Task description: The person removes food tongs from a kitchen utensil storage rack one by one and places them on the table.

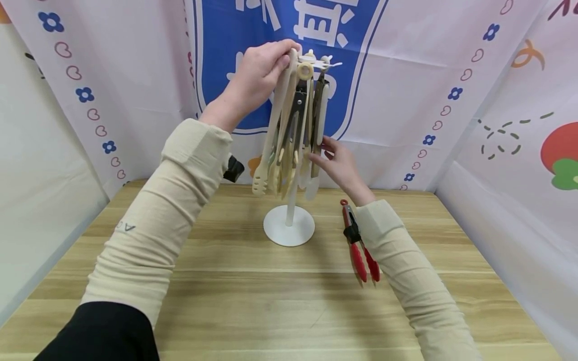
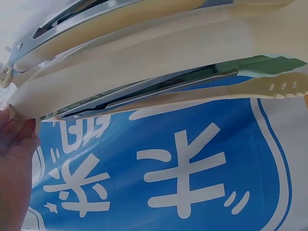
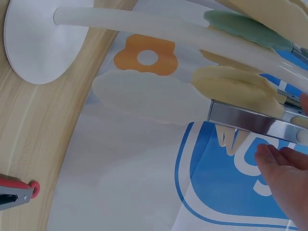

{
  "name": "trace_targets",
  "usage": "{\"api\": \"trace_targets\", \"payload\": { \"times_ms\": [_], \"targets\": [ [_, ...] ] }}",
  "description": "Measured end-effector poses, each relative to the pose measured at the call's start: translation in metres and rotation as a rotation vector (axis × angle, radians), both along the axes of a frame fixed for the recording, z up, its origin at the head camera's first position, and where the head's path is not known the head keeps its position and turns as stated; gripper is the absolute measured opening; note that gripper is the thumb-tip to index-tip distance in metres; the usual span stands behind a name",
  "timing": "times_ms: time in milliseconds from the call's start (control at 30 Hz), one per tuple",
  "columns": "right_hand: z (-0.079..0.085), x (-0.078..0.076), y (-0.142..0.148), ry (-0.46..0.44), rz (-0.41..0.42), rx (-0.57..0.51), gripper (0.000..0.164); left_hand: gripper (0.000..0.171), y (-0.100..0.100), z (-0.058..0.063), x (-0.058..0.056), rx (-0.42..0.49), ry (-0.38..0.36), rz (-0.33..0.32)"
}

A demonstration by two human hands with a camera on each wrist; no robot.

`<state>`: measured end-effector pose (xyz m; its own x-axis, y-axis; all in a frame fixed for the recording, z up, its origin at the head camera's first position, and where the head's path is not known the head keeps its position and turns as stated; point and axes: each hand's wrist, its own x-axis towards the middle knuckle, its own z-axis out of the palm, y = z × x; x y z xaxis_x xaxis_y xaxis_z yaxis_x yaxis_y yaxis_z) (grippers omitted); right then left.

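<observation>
A white stand (image 1: 276,231) with a round base and a pole holds several hanging kitchen tongs and utensils around its top. High on its left side, my left hand (image 1: 257,65) pinches the upper end of a cream utensil (image 2: 125,60) between thumb and fingers. My right hand (image 1: 338,163) is beside the right of the cluster, its thumb and fingers spread on either side of metal tongs with white tips (image 3: 144,96). In the right wrist view a gap shows between the lower fingertips and the metal arm.
Red-tipped tongs (image 1: 358,260) lie on the wooden table (image 1: 253,301) right of the stand, with a black piece around their middle. A printed cloth backdrop (image 1: 153,90) rises right behind the stand. Cloth side walls flank the table.
</observation>
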<state>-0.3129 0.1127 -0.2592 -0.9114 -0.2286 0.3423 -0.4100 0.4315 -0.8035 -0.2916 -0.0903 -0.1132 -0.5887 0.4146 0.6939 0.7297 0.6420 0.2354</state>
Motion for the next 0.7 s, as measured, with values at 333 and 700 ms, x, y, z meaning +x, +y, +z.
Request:
{"api": "trace_targets", "payload": {
  "times_ms": [333,700],
  "targets": [
    [-0.0028,-0.0034,0.0005,-0.014,0.001,-0.025,0.058,0.035,-0.0005,0.0011,-0.0002,0.038,-0.074,-0.017],
    [-0.0046,-0.0066,0.001,0.012,0.034,-0.067,0.049,0.035,-0.0066,-0.0003,-0.0026,0.148,-0.142,-0.093]
  ]
}}
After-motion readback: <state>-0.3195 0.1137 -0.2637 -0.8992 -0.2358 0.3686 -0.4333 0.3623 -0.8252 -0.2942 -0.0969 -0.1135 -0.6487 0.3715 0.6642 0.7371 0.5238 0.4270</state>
